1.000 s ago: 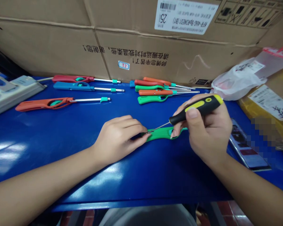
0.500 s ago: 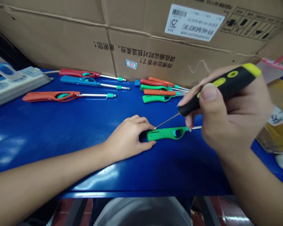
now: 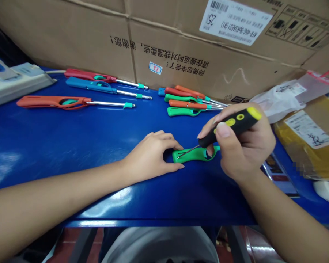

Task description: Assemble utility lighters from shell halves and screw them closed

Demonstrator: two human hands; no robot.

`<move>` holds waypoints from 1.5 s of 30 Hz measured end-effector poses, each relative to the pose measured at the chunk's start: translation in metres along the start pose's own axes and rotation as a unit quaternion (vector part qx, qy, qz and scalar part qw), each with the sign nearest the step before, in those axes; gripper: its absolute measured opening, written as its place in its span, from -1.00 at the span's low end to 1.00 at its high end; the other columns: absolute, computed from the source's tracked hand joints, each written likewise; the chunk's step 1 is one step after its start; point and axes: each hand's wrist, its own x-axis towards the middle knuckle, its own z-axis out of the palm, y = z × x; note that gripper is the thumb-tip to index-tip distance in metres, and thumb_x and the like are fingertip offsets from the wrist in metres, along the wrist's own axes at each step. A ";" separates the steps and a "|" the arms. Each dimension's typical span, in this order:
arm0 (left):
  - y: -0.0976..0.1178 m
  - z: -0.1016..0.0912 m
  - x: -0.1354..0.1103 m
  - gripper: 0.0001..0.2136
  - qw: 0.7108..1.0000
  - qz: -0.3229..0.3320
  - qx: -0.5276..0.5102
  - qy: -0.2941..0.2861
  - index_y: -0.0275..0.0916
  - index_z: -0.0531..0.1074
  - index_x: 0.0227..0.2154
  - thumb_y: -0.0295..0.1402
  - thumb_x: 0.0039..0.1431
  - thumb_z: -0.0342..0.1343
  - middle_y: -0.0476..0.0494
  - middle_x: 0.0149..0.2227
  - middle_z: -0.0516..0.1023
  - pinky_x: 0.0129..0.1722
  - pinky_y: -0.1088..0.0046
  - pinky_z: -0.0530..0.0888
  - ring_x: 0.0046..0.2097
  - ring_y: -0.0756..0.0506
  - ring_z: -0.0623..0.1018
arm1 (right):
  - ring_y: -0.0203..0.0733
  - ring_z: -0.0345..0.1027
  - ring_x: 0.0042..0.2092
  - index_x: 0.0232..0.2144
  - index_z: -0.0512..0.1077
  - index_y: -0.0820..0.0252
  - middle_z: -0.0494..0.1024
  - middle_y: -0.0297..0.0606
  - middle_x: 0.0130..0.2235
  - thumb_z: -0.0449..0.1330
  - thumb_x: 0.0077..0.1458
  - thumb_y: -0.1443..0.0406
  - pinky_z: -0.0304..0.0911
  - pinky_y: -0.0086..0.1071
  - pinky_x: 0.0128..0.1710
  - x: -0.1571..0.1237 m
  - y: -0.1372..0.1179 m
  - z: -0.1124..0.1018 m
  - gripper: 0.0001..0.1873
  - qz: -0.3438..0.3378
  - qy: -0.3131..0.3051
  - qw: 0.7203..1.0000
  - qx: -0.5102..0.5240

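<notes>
A green long-nosed lighter (image 3: 193, 154) lies on the blue table (image 3: 98, 142) in the middle. My left hand (image 3: 153, 155) pinches its handle end between thumb and fingers. My right hand (image 3: 242, 146) is closed round a black and yellow screwdriver (image 3: 230, 126). The thin shaft slants down to the left and its tip rests on the green handle near my left fingers. The lighter's metal nozzle is hidden behind my right hand.
Several lighters lie at the back: red (image 3: 90, 75), blue (image 3: 90, 85) and orange (image 3: 55, 102) on the left, a mixed pile (image 3: 186, 102) in the middle. A large cardboard box (image 3: 164, 40) walls the rear. A white power strip (image 3: 13, 82) sits far left; plastic bags (image 3: 285, 98) and packets right.
My right hand rose toward the camera with the screwdriver half a second ago, then came back down; the tip is on the green handle again. My left hand kept its hold.
</notes>
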 end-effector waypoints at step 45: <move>0.000 0.001 0.000 -0.74 1.000 0.014 0.013 0.012 -0.17 0.59 -0.17 -0.22 0.11 0.40 -0.06 -0.25 0.58 -0.12 0.25 0.41 -0.17 -0.15 0.54 | -0.09 0.59 -0.17 0.17 0.45 -0.19 0.56 -0.30 0.12 0.44 0.04 0.37 0.48 -0.32 -0.54 0.007 -0.001 -0.014 -0.34 -0.016 -0.110 0.994 -0.016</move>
